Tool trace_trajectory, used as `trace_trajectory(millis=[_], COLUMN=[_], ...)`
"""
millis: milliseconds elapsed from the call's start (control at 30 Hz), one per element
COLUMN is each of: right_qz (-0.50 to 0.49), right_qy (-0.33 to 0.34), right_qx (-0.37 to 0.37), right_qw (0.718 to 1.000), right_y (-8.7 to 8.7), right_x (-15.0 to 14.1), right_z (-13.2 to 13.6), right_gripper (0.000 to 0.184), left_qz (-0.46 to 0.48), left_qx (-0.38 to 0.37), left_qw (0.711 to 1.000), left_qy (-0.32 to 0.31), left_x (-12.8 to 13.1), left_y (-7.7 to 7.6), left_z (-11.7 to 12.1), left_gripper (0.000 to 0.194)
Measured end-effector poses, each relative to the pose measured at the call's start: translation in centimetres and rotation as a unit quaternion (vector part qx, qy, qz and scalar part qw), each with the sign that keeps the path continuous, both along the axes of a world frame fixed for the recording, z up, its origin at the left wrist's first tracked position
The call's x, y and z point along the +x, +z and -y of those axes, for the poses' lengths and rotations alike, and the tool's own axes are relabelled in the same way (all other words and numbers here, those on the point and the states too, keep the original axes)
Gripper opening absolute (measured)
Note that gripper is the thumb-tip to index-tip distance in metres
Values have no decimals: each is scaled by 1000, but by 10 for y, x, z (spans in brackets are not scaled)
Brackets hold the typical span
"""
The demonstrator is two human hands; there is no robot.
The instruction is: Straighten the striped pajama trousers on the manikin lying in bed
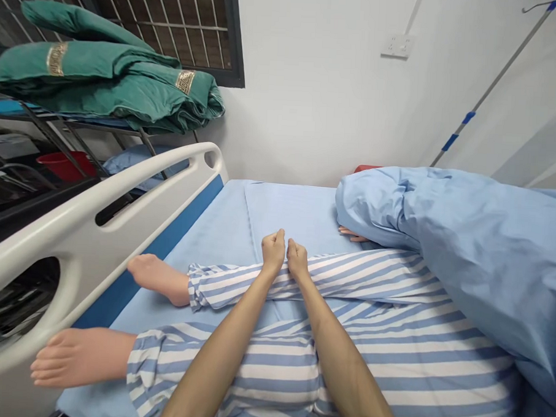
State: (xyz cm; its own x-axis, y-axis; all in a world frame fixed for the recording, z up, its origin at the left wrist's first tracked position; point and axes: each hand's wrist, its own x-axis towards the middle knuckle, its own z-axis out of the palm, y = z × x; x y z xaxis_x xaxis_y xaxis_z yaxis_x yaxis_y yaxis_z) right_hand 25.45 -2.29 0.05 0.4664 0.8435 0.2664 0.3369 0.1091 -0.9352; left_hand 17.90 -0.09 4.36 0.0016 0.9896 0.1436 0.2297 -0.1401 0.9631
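Note:
My left hand (273, 251) and my right hand (297, 257) are both curled into fists, side by side with a narrow gap between them. They are over the far leg of a figure in blue-and-white striped trousers (362, 273), around the knee or shin. No object shows in either fist. Whether the fists touch the cloth I cannot tell. Two bare, smooth, mannequin-like feet, the far foot (159, 279) and the near foot (85, 357), stick out of the trouser cuffs at the left.
A light blue quilt (484, 236) is bunched over the figure's upper part, with fingers (352, 234) showing beneath it. The bed's white end board (78, 243) stands at left. Beyond it are folded green bedding (108, 78) and a red basin (65, 164). A drip pole (490, 89) stands back right.

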Motion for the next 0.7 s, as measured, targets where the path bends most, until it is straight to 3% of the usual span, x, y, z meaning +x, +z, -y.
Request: trace_trajectory(millis=[200,333,433,700], right_qz=[-8,91,106,92], right_qy=[-16,7,19,71], right_qx=[-39,-46,-33,-61], right_qw=[999,995,994,991], right_y=[11,35,44,18], right_x=[1,12,25,41], right_z=[-2,-2,2,15], right_gripper=[45,47,51,47], left_qz=[-190,-222,-227,-214], left_qx=[-18,-26,-25,12], left_qw=[982,975,974,976], left_qy=[10,6,10,-24], left_x=[10,9,11,12], left_y=[-18,-18,-16,-15], left_z=[13,14,14,14], left_gripper=[42,44,46,43])
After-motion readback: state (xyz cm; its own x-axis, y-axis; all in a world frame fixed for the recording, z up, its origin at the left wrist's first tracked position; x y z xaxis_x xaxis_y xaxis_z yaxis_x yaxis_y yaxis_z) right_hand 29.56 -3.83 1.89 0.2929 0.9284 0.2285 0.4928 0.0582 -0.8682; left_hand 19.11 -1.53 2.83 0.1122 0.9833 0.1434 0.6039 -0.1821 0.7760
